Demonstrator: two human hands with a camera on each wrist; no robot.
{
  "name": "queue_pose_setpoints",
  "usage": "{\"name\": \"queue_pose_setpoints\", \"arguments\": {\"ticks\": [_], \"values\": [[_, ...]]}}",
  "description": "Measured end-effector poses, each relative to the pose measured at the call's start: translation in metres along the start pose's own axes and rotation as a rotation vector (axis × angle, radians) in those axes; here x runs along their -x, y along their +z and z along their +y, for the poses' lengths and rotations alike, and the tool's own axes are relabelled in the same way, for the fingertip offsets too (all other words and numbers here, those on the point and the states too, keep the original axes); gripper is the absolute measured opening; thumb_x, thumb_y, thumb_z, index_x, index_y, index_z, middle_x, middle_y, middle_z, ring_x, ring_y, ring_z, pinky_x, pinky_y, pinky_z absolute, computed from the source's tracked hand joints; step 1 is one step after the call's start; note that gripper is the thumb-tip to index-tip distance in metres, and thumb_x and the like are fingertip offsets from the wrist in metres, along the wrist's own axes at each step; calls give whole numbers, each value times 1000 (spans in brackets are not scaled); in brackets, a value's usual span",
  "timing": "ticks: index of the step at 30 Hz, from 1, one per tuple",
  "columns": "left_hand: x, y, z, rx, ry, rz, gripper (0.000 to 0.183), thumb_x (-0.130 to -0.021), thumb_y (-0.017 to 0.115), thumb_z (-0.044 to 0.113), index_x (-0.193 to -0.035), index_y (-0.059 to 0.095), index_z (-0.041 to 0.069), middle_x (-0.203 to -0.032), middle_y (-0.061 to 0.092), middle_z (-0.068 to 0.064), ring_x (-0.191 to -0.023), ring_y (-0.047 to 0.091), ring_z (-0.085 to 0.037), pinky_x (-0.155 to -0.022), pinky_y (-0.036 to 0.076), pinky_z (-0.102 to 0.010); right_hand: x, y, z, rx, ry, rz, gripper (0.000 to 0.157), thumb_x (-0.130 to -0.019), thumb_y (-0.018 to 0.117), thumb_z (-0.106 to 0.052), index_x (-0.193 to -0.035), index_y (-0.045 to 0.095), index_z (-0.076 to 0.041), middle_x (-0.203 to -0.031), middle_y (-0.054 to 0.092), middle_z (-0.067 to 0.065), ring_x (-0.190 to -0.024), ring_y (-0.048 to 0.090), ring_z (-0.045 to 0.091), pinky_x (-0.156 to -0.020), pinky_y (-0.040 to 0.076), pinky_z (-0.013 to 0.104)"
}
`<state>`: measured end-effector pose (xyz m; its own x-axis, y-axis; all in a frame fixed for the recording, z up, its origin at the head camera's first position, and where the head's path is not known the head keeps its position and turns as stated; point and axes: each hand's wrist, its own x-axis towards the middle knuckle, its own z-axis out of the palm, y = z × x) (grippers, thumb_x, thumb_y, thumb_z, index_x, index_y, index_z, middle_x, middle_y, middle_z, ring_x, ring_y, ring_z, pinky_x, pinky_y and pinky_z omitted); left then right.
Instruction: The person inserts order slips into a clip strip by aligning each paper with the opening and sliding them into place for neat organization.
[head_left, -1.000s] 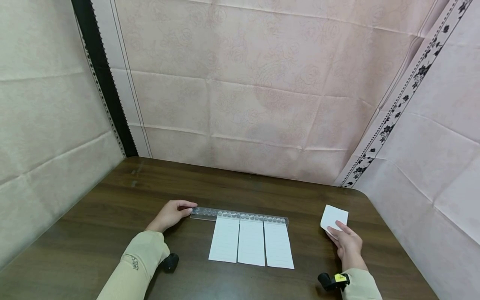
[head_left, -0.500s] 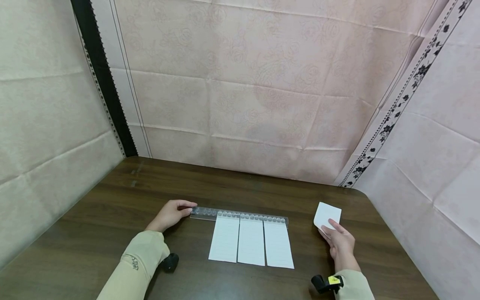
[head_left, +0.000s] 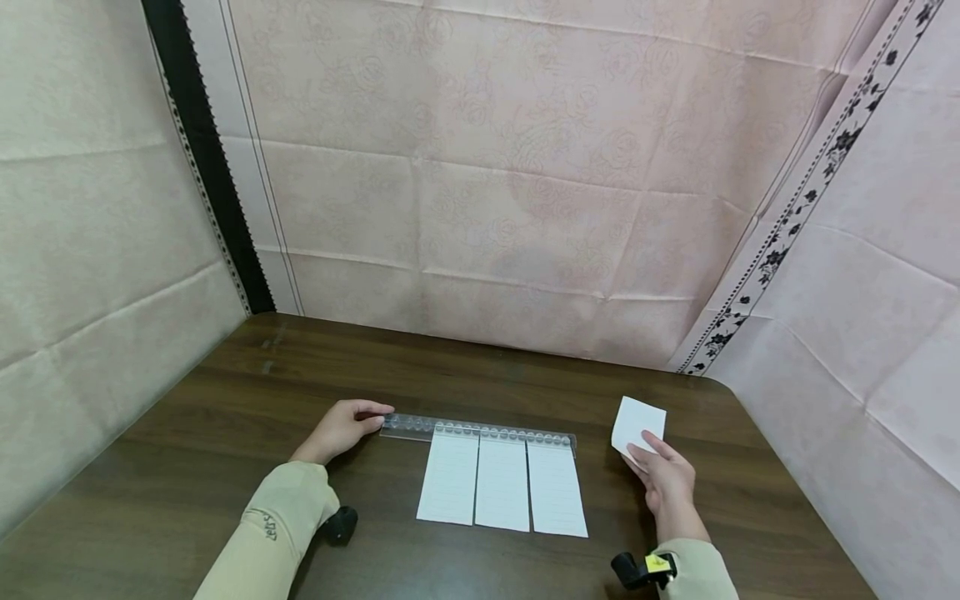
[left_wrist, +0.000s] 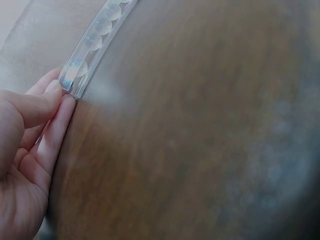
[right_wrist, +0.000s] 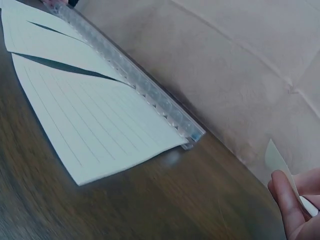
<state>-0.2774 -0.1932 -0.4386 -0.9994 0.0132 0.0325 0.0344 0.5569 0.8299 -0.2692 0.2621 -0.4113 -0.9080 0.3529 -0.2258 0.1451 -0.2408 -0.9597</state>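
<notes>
A clear plastic ticket rail (head_left: 480,429) with a row of round beads lies across the table. Three lined white paper slips (head_left: 502,483) hang side by side from it toward the person, their top edges at the rail. My left hand (head_left: 341,429) pinches the rail's left end between thumb and fingers, also seen close up on the rail (left_wrist: 95,42) in the left wrist view. To the right, my right hand (head_left: 663,475) pinches another white paper slip (head_left: 636,421) by its lower edge, raised and apart from the rail. In the right wrist view, that slip (right_wrist: 276,157) stands edge-on and bent.
The brown wood-grain table (head_left: 375,367) has rounded far corners. Pale patterned cloth (head_left: 525,208) hangs behind it and on both sides. Black wrist cameras (head_left: 341,525) sit near each cuff. The rail's right end (right_wrist: 197,137) and table surface separate it from the right hand.
My right hand has moved left and slightly away from the person, carrying the white paper slip toward the rail. The left hand, the rail and its slips look unmoved.
</notes>
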Motion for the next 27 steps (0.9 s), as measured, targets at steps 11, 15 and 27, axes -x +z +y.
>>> {"name": "queue_pose_setpoints", "arguments": {"ticks": [11, 15, 27], "values": [[-1, 0, -1, -8, 7, -1, 23, -92, 60, 12, -112, 69, 12, -119, 60, -12, -116, 49, -33, -95, 38, -52, 6, 9, 0, 27, -9, -47, 59, -84, 58, 12, -138, 35, 9, -147, 23, 20, -71, 64, 2, -74, 52, 24], [-1, 0, -1, -8, 1, -3, 23, -92, 60, 12, -113, 69, 12, -120, 60, -12, -116, 49, -33, -95, 37, -52, 10, 14, -1, 46, -7, -64, 58, -85, 59, 9, -138, 36, 7, -149, 20, 20, -71, 63, 1, -75, 51, 23], [-1, 1, -1, -16, 9, 2, 23, -91, 60, 11, -112, 69, 12, -119, 61, -12, -115, 50, -33, -95, 38, -52, 18, 23, -2, 68, -22, -97, 55, -87, 59, 6, -138, 38, 5, -148, 22, 21, -73, 64, 1, -76, 51, 22]]}}
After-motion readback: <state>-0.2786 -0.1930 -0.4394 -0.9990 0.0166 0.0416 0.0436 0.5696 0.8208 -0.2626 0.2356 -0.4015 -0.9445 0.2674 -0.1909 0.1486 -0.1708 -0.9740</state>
